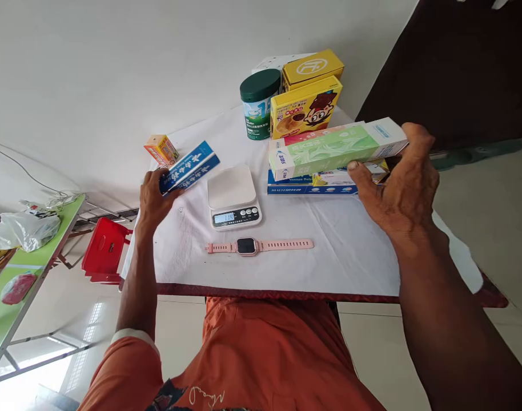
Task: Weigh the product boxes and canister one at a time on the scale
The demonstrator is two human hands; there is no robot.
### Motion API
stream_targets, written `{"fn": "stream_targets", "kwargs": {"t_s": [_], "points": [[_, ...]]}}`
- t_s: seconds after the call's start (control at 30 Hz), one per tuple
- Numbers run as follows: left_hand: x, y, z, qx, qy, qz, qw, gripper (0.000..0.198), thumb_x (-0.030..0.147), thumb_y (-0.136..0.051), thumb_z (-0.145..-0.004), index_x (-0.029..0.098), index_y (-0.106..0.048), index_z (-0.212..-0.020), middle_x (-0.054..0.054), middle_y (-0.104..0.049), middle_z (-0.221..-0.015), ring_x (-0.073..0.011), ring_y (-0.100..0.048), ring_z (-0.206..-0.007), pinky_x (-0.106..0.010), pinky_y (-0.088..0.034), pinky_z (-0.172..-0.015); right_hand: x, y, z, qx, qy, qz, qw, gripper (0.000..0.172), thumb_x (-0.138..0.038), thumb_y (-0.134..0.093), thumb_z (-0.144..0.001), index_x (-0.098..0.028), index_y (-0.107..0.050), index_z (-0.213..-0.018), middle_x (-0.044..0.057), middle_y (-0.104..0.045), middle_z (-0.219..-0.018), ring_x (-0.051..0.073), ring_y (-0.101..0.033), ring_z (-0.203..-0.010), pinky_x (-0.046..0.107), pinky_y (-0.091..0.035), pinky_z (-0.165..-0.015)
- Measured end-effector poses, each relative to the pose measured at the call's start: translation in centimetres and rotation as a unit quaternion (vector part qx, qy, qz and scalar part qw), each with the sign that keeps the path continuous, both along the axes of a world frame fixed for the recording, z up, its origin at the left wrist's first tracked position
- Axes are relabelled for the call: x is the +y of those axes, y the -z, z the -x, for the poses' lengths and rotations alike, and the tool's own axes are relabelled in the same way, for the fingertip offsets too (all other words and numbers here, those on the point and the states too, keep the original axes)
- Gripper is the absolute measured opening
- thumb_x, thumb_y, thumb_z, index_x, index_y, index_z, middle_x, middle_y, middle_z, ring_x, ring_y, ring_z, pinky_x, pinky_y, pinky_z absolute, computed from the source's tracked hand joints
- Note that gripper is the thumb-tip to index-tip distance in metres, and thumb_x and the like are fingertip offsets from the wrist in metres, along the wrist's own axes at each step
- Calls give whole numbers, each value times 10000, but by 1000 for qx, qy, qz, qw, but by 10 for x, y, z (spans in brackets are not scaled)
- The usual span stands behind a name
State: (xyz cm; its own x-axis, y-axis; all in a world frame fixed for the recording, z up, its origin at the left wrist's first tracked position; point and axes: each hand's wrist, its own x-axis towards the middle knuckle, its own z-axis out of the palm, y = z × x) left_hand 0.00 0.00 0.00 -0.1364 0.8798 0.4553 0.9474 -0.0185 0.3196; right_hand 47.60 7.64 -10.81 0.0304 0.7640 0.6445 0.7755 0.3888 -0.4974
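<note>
My left hand is closed around the near end of a blue toothpaste box, held tilted just left of the scale. My right hand grips the right end of a long pale-green and white toothpaste box, thumb in front and fingers mostly hidden behind. Under that box lies a blue Yunnan Baiyao box, and a strip of a red box shows behind. Between my hands, a white kitchen scale carries nothing on its plate; its lit display seems to read 114.
A pink-strapped smartwatch lies before the scale. Behind stand a green-lidded canister, a yellow cartoon box and another yellow box. A small orange box is back left. A red stool and green table stand left.
</note>
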Motion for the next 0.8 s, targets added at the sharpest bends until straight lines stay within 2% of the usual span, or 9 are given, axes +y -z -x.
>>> {"fn": "stream_targets", "kwargs": {"t_s": [0.13,0.3,0.47,0.6,0.73,0.8], "points": [[3,-10,31,13,-60,25,998,525,370,-851,-767,242,-671,-1242,-90,-671,-1228,-306,-661,-1152,-447,-544,-1041,2,3,0,-12,3,-17,1000,865,-717,-547,-943,-223,-302,-1609,228,-647,-1411,438,-704,-1241,658,-610,-967],[21,5,49,17,-91,94,991,506,333,-825,-758,221,-677,-1228,-105,-679,-1219,-316,-672,-1173,-476,-540,-1092,2,4,-1,-13,0,-8,1000,878,-702,-551,-955,-194,-292,-1622,255,-636,-1446,448,-690,-1287,664,-593,-998],[32,15,59,23,-94,100,990,508,347,-814,-774,215,-676,-1244,-110,-669,-1227,-318,-674,-1162,-487,-542,-1088,1,5,-2,-7,1,-1,1000,860,-676,-563,-964,-216,-278,-1633,246,-620,-1486,441,-672,-1332,663,-583,-1021],[35,10,63,38,-85,135,986,495,344,-788,-809,213,-666,-1272,-121,-659,-1244,-321,-667,-1161,-501,-534,-1094,3,7,-1,-3,4,-6,1000,885,-716,-560,-953,-217,-279,-1626,243,-624,-1478,444,-671,-1327,678,-574,-1024],[35,6,60,54,-93,161,981,548,389,-796,-835,209,-642,-1330,-149,-638,-1298,-369,-615,-1288,-592,-479,-1170,3,6,2,4,7,-5,1000,871,-710,-544,-951,-202,-292,-1612,238,-637,-1449,430,-679,-1305,659,-575,-1024],[35,6,56,50,-96,146,983,622,421,-849,-810,215,-632,-1355,-161,-618,-1329,-396,-580,-1337,-634,-462,-1182,3,4,3,9,7,-2,1000,867,-686,-558,-946,-195,-291,-1608,245,-629,-1472,427,-671,-1322,647,-576,-1028]]}}
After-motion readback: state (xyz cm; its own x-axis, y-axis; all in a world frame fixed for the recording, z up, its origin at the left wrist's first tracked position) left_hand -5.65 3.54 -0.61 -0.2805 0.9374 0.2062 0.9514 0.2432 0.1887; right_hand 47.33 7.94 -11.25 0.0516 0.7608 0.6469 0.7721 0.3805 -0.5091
